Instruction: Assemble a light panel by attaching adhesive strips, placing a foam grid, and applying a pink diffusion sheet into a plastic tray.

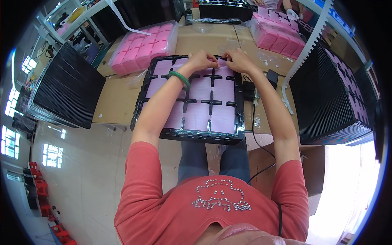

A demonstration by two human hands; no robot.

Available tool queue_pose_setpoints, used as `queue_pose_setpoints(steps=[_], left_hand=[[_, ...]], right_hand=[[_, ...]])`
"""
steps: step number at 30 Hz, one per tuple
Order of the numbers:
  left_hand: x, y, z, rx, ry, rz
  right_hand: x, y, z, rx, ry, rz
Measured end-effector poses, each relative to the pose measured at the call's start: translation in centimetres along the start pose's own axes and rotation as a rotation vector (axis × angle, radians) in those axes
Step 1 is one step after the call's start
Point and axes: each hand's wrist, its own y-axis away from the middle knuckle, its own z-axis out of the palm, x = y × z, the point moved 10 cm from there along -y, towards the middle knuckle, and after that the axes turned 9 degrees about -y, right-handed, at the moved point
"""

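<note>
A black plastic tray [188, 134] lies in front of me at the table's near side, its cells lined with thin pink sheets [199, 111] between cross-shaped black dividers. Over its far part, my left hand [202, 61] has its fingers pinched together just above a far cell. A green bangle [180, 79] circles that wrist. Close beside it on the right, my right hand [239, 60] is closed, fingertips curled in at the tray's far edge. A bit of pink sheet shows between the two hands. What the fingertips grip is too small to make out.
Tall stacks of black trays stand left [67, 87] and right [326, 98]. Bagged pink sheet bundles lie at back left [143, 47] and back right [277, 36]. A black adapter [248, 90] with a cable sits right of the tray. Another person's gloved hand [292, 14] shows at the far right.
</note>
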Motion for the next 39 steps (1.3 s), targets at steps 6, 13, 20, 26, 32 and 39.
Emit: queue_pose_setpoints(steps=[6, 13, 20, 26, 32, 39], left_hand=[[-0.1, -0.3, 0.7, 0.048, 0.128, -0.03], [-0.3, 0.5, -1.2, 0.154, 0.179, -0.024], [-0.9, 1.6, -2.9, 0.273, -0.069, -0.04], [-0.4, 4.3, -3.8, 0.467, -0.303, 0.05], [1.9, 6.6, -3.5, 0.305, -0.383, 0.179], [2.3, 8.4, -2.6, 0.185, -0.513, 0.28]], right_hand=[[-0.4, 0.1, -0.4, 0.051, 0.056, -0.074], [0.0, -0.3, -1.3, 0.085, -0.27, -0.161], [-0.2, -0.6, -0.6, 0.057, -0.145, -0.122], [0.7, -0.3, 0.1, 0.104, -0.148, -0.08], [1.1, 0.8, 0.0, 0.162, -0.126, -0.071], [-3.2, 4.5, -0.5, 0.359, 0.094, -0.242]])
